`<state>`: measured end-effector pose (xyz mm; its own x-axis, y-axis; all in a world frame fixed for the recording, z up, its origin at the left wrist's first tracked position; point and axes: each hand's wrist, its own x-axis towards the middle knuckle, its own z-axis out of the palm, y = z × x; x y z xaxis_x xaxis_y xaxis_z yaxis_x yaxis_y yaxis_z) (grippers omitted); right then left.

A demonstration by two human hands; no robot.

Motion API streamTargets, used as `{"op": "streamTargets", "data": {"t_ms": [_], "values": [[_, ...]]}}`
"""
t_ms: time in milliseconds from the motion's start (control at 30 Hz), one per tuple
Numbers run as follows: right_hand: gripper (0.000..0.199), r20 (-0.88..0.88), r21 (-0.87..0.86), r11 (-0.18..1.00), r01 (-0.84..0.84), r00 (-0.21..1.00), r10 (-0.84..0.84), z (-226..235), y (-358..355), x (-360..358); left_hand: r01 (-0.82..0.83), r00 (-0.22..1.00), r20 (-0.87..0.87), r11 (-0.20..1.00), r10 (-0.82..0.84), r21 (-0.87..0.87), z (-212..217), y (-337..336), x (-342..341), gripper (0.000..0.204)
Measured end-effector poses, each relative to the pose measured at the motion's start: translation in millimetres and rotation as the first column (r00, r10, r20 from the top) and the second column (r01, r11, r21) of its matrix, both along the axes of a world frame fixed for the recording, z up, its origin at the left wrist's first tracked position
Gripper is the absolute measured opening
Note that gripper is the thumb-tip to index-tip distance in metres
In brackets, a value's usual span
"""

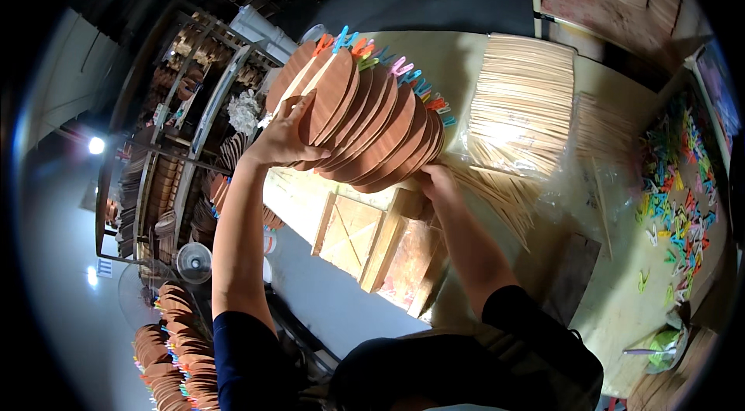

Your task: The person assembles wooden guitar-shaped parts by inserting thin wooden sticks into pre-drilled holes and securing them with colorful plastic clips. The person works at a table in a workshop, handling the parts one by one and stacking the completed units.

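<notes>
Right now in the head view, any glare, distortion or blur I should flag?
Head view: heavy fisheye, the table edge bows and the corners are black; glare washes out the bundle of wooden sticks in clear wrap; a lamp blooms at left; the stack of brown fan-shaped pieces between left hand and right hand is sharp.

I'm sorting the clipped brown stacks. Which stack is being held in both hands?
The big stack over the table, clasped by left hand and right hand; the others sit untouched on the floor.
</notes>
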<state>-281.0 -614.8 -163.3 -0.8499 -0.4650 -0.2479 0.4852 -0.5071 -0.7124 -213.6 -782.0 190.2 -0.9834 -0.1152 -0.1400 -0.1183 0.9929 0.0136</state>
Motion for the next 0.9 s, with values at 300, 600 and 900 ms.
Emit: {"op": "streamTargets", "data": {"t_ms": [300, 600, 900], "values": [[0.043, 0.406, 0.246, 0.954, 0.171, 0.876, -0.261, 8.0, -41.5, -10.2, -0.013, 0.997, -0.074, 1.000, 0.013, 0.007, -7.7, -2.9, 22.9, 0.108], [0.047, 0.259, -0.194, 0.977, -0.090, 0.956, 0.139, -12.0, -33.2, -26.1, 0.056, 0.914, -0.392, 0.990, -0.103, -0.129, -32.6, 24.3, 62.3, 0.097], [0.046, -0.006, -0.194, 0.932, -0.306, 0.951, 0.310, 80.2, -87.5, 55.1, -0.094, 0.917, -0.398, 0.957, -0.024, -0.275, 16.5, 6.0, 194.7, 0.106]]}}
